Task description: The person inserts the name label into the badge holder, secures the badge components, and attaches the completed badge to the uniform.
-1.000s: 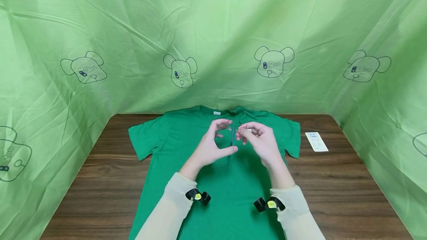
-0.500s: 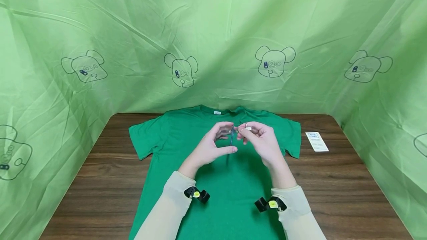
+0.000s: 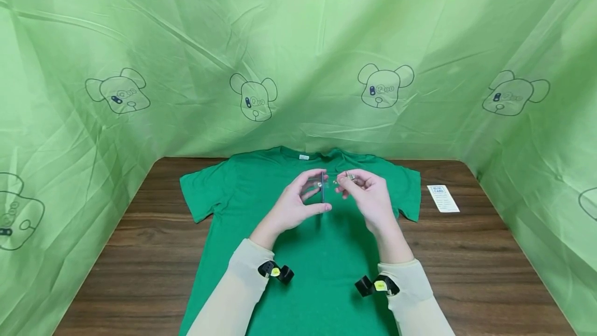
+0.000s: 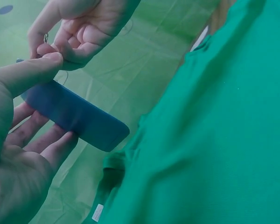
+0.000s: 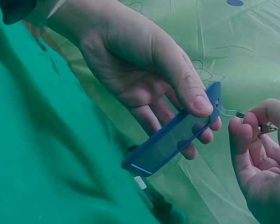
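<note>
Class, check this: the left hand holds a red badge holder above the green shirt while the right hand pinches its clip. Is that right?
Not quite: the badge holder is blue, as the right wrist view shows. The left hand does hold it above the shirt, and the right hand pinches its clip.

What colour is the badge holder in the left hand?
Blue, translucent badge holder; clearest in the right wrist view.

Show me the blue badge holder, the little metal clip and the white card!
blue badge holder (image 5: 170, 142): right wrist view, its clear face.
metal clip (image 3: 351, 176): head view, its top.
white card (image 3: 442, 198): head view, its middle.
</note>
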Motion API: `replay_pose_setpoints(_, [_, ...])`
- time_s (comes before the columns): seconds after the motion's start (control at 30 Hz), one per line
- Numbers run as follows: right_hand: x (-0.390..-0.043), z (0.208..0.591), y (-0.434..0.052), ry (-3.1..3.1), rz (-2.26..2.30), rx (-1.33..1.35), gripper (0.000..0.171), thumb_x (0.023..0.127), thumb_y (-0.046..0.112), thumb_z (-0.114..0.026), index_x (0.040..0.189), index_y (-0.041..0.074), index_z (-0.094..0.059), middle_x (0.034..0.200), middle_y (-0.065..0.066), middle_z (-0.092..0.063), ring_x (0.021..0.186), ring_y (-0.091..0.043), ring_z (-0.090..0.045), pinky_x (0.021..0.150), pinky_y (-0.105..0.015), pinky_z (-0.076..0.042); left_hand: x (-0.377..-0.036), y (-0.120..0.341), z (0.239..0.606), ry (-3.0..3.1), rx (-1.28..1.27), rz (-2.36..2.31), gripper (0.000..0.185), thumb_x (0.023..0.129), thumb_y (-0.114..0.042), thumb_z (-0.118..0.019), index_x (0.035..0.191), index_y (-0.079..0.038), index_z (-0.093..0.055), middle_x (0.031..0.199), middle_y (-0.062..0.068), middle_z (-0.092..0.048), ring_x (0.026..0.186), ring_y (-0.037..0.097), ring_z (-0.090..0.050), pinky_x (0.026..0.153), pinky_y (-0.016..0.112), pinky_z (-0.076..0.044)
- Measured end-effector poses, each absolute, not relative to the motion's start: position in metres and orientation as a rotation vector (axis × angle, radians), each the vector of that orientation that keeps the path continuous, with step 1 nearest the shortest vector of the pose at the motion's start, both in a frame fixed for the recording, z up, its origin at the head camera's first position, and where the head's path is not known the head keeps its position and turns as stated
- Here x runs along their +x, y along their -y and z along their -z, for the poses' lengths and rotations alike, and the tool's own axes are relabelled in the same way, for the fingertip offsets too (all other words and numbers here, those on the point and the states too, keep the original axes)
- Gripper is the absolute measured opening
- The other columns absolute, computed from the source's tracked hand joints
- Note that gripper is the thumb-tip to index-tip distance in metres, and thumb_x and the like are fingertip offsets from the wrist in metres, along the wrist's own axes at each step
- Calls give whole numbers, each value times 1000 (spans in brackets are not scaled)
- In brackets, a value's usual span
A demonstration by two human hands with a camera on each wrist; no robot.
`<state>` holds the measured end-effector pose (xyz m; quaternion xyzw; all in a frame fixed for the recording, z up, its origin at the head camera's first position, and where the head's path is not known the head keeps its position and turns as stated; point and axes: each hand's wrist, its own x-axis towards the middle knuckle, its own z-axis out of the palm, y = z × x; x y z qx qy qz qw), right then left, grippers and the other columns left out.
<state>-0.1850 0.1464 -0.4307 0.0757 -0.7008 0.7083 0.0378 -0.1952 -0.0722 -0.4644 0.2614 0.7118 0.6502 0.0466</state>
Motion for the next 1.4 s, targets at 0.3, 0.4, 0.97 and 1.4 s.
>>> replay_pose_setpoints(0.3, [-186,432,-150,2121,-2172,183,22,105,18,-76,110,-4,-79,86,-6,-79,73,-19,-73,73,-32,-62,-196,76,462,-2126,767,-2100,74,92,0,-87,156,-12,-50,156,16,-57,149,27,-53,120,47,-46])
replay_pose_setpoints(0.4, [-188,433,-154,2116,-2177,168,22,105,17,-76,110,-4,-78,86,-6,-79,74,-18,-74,73,-31,-62,-196,78,461,-2122,759,-2120,75,92,1,-87,156,-13,-50,156,10,-58,149,27,-53,120,43,-46])
replay_pose_setpoints(0.97, [-187,431,-155,2215,-2173,202,22,106,17,-75,119,-1,-76,94,-5,-80,83,-20,-77,76,-35,-63,-196,79,462,-2279,785,-2050,71,93,-5,-89,154,-11,-54,150,9,-65,141,25,-61,120,46,-47])
replay_pose_setpoints(1.4, [-174,407,-167,2194,-2141,288,22,107,18,-74,122,2,-74,102,-5,-77,92,-28,-77,75,-32,-62,-198,80,466,-2410,717,-2020,68,92,-14,-90,152,-17,-57,143,3,-69,129,22,-66,112,46,-53])
